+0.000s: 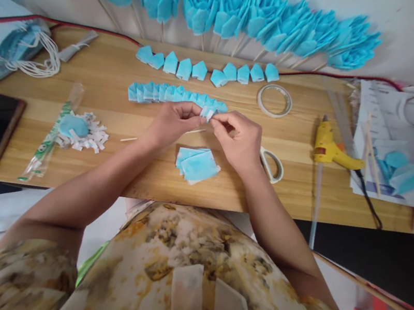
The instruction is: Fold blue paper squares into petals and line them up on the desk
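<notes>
A small pale-blue piece of soft, fabric-like sheet with a white strip [207,114] sits between the person's fingertips, touching both hands, so neither is nearer. The left hand [171,122] pinches it from nine o'clock, thumb against finger; the right hand [238,138] pinches its edge from about four o'clock. Fingers cover much of it, so its long axis cannot be told. A row of folded pale-blue pieces [173,94] runs from just past it at twelve toward nine; a flat pale-blue rectangular stack [198,165] lies at six.
</notes>
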